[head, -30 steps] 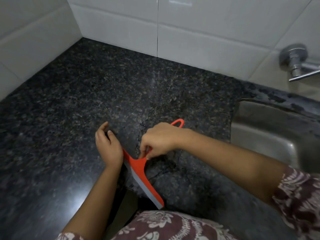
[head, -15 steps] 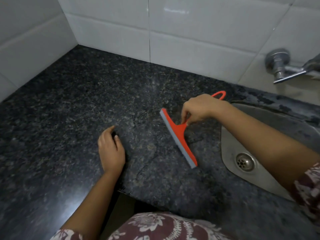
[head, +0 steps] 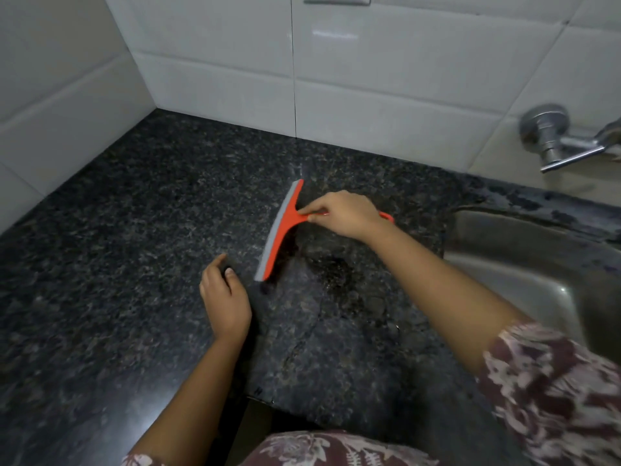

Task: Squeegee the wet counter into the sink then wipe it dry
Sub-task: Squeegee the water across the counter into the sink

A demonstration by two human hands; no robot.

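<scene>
While no brand, label or readable writing shows on anything in view, the orange squeegee [head: 284, 227] lies on the dark speckled counter [head: 134, 264], its grey-edged blade running on a slant from the near end close to the left hand [head: 225, 299] up to the far end nearer the white tiled wall [head: 386, 95]. Its handle points right, toward the steel sink [head: 537, 264], and the looped end of the handle peeks out past the wrist. The right hand [head: 346, 213] is closed on that handle, thumb and fingers pinching it just behind the blade. The left hand rests on the counter with fingers loosely curled, holding nothing, just beside the blade's near end but not touching it. A metal tap [head: 554, 142] is fixed to the wall above the sink.
</scene>
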